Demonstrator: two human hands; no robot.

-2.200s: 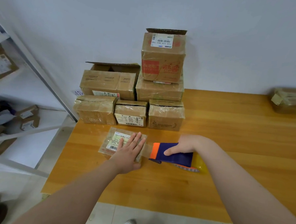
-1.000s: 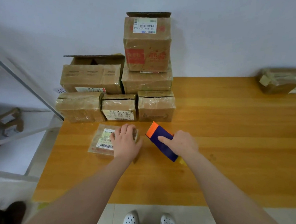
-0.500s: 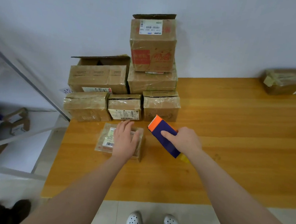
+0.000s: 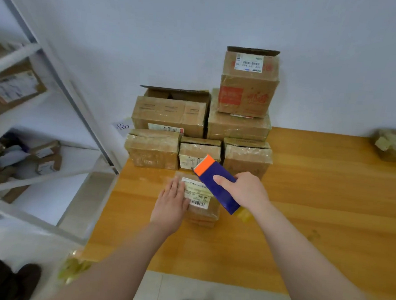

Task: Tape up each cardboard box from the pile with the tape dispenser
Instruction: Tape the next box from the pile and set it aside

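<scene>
Left hand: flat, fingers straight and together, palm down on the left part of a small box. Box lies on the table, wrapped in clear tape, white barcode label on top just right of the fingers.

Right hand: curled round the dispenser, thumb across its blue side. Dispenser held tilted, orange end up and away, above the box's far right edge; blue body slants down toward the wrist, a bit of yellow showing under it. Whether the orange end touches the box cannot be told.

Hands apart, label between them.

Pile: just beyond both hands, against the wall. Three boxes in the front row, larger ones behind, one stacked on top with its flap up.

Far right of the right hand: lone parcel at the table's back edge. Left of the left hand: metal shelf with more cartons.
</scene>
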